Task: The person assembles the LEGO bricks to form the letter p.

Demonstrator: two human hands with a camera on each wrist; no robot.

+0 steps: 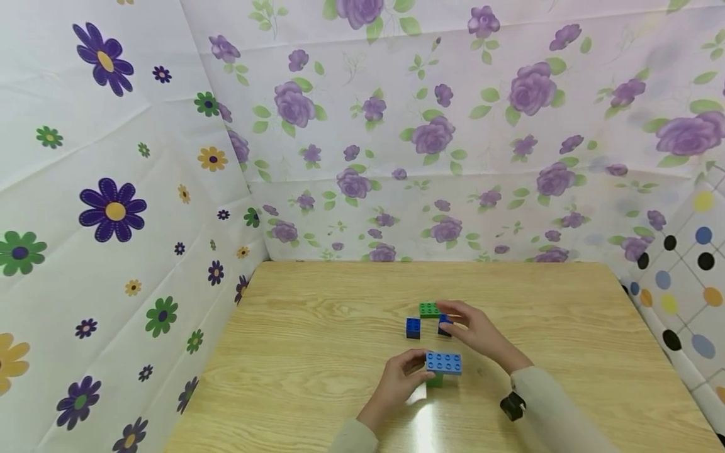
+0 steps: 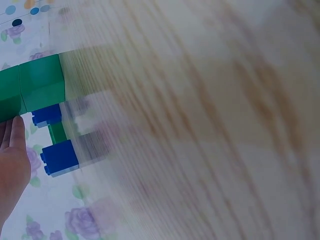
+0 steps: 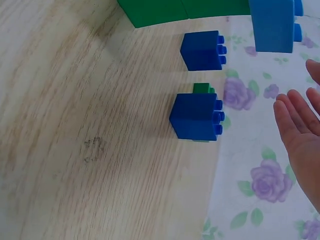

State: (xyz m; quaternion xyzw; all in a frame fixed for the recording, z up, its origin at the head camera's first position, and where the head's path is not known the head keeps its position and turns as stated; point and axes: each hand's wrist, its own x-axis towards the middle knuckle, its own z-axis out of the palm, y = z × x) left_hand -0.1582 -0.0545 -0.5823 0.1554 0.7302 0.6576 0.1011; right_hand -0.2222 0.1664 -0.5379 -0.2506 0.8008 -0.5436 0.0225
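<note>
A stack of a light blue brick point(image 1: 444, 363) on green bricks point(image 2: 42, 82) stands near the middle of the table. My left hand point(image 1: 399, 380) holds it from its left side between thumb and fingers. Beyond the stack are two dark blue bricks, one on the left point(image 1: 413, 328) and one on the right point(image 1: 445, 325). My right hand point(image 1: 478, 330) reaches over the right one. In the right wrist view its fingers point(image 3: 290, 117) are extended and apart from the dark blue bricks. A flat green brick point(image 1: 429, 309) lies behind them, partly hidden in the wrist views.
The wooden table point(image 1: 317, 327) has its back edge against a flower-patterned sheet point(image 1: 396, 157). Another flowered sheet point(image 1: 136, 251) borders the left, and a dotted one point(image 1: 691, 296) the right. A black device point(image 1: 512, 406) sits at the right wrist.
</note>
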